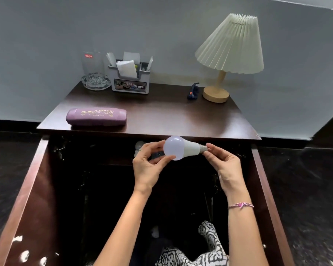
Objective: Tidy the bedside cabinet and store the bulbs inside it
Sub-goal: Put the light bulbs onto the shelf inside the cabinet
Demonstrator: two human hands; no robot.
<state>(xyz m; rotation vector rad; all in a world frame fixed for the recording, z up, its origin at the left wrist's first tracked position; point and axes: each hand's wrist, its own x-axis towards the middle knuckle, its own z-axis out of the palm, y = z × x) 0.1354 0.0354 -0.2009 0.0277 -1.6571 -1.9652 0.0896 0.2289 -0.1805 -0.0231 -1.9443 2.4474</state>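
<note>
A white bulb [181,148] lies sideways in the air in front of the dark wooden bedside cabinet [161,116], its dome to the left and its metal cap to the right. My left hand [147,166] holds the dome between thumb and fingers. My right hand [222,164] pinches the metal cap. Both cabinet doors [33,189] stand open. Just behind my left hand, inside the dark cabinet, another pale bulb [138,146] shows faintly.
On the cabinet top are a purple spectacle case [96,116], a glass on a glass ashtray [94,73], a grey organiser with papers [130,77], a small blue object [193,91] and a pleated lamp [229,54]. A grey wall rises behind.
</note>
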